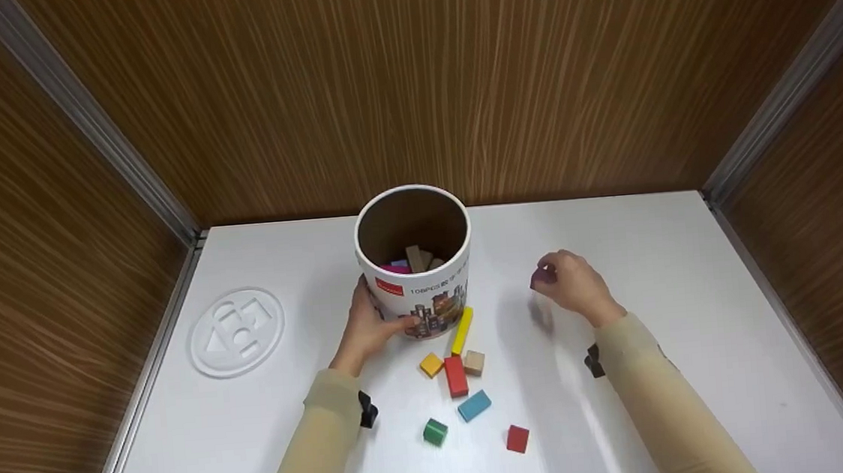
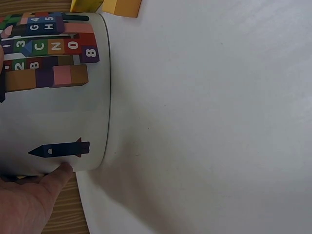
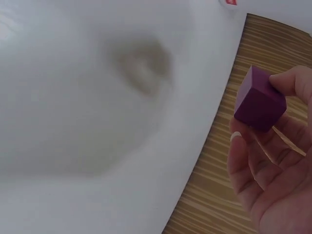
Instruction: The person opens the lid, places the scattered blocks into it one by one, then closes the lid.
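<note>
A white printed bucket stands at the middle back with several wooden blocks inside. My left hand grips its lower left side, thumb across the front. In the left wrist view, the bucket's wall and fingers at its edge show. Over the table to the right, my right hand pinches a purple cube between thumb and fingers. A yellow stick, an orange block, a red oblong block and a plain wood cube lie just in front of the bucket.
Nearer the front lie a blue block, a green cylinder-like block and a red cube. A white round lid with shaped cutouts lies at the left. Wood-grain panels enclose the white table at the back and sides.
</note>
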A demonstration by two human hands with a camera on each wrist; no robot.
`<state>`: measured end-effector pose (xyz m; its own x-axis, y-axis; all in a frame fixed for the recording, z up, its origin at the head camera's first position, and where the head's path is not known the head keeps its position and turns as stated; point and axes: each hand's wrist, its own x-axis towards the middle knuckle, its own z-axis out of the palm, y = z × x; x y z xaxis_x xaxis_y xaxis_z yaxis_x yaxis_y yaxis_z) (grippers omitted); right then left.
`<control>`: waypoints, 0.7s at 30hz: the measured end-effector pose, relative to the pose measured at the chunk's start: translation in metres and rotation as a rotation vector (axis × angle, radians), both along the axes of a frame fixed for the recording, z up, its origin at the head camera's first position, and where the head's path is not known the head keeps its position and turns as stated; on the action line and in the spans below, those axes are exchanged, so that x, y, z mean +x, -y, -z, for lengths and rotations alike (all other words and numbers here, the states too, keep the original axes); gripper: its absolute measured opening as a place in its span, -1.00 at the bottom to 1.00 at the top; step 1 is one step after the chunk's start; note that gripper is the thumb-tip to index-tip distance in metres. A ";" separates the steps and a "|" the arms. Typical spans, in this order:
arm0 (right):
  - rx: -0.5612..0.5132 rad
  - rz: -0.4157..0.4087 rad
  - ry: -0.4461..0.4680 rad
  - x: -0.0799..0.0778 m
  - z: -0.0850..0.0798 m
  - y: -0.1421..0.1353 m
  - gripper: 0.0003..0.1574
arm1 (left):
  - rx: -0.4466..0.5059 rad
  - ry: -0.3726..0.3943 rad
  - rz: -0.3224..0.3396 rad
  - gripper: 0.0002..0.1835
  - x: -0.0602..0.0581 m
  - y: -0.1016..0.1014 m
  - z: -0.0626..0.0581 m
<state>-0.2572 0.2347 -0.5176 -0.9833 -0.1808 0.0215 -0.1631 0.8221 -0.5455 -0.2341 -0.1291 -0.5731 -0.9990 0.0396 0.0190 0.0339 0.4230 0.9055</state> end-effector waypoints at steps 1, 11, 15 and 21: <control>-0.006 -0.001 -0.009 0.001 -0.002 0.001 -0.63 | -0.002 0.003 -0.001 0.39 0.000 0.000 0.000; -0.054 -0.013 -0.098 0.002 -0.026 0.009 -0.63 | 0.015 0.009 0.004 0.38 -0.004 0.001 -0.001; -0.063 -0.022 -0.112 0.003 -0.035 0.016 -0.64 | 0.020 0.010 0.001 0.39 -0.003 0.002 -0.001; -0.075 -0.040 -0.146 0.006 -0.051 0.026 -0.63 | 0.022 0.008 0.001 0.40 -0.002 0.002 0.000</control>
